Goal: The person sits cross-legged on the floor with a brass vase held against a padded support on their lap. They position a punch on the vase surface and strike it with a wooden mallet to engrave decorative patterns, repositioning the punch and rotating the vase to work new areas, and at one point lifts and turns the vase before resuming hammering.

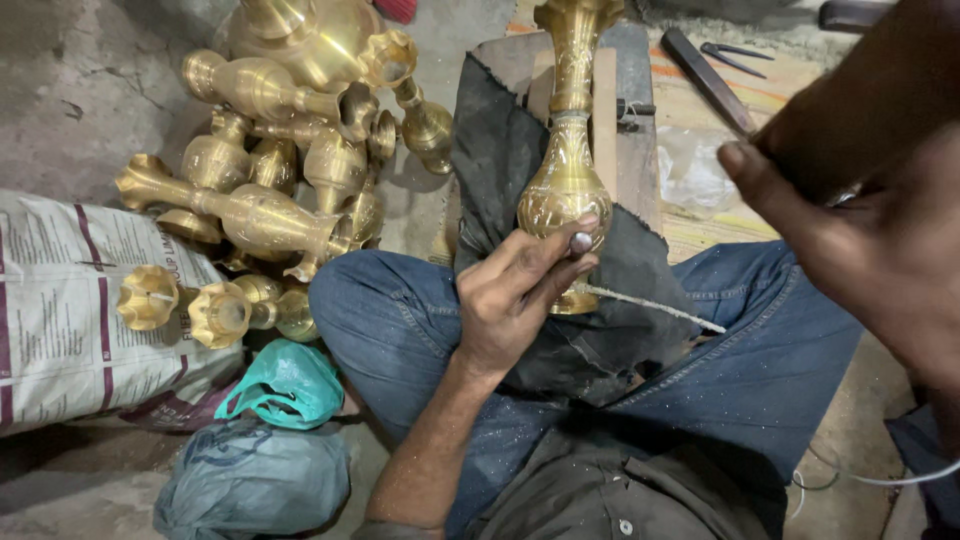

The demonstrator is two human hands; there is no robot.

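On the dark cloth [500, 150] spread over the person's lap and the wooden block [625, 110] ahead of the knees, a tall brass vase [566, 160] lies lengthwise, its flared mouth at the block's far edge and its foot nearest the body. The left hand [510, 300] is closed on a short metal punch [581, 243], thumb and fingers pinching it so the tip presses against the vase's round belly, just above the foot. The right hand [880, 240] is raised at the right edge of the view, well apart from the vase, wrapped around a dark handle or block [860, 90]; its working end is out of frame, so what kind of tool it is cannot be told. A thin pale cord [650, 302] runs from the vase's foot across the right thigh.

To the left, on the concrete floor [80, 90], a heap of finished brass vases [270, 180] lies beside a printed sack [70, 310] and crumpled plastic bags [285, 385]. Files [705, 80] rest on the mat beyond the block.

The vase seems to rest only on cloth and a rounded side, so it could roll under a blow, and the punch might then skid and scar the engraved surface. The left fingers sit very near the punch head; a strike slightly off line would likely catch them.
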